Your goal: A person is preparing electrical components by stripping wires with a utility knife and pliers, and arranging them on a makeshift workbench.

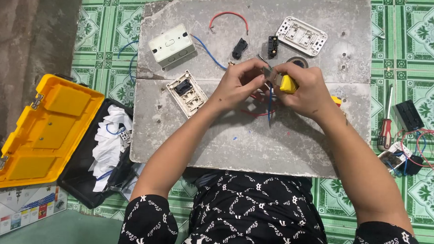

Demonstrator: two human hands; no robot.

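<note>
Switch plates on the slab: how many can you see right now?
2. One white switch plate lies at the slab's far right; another switch plate sits left of the left hand. More may be hidden under the hands.

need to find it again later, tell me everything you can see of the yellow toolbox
The yellow toolbox sits open on the green patterned floor tiles, left of the grey slab and apart from both hands. It looks like plastic. Its yellow lid is swung fully back, showing moulded recesses and metal latches at the edge. The black base holds crumpled white paper, a bit of blue wire and small parts.
</note>
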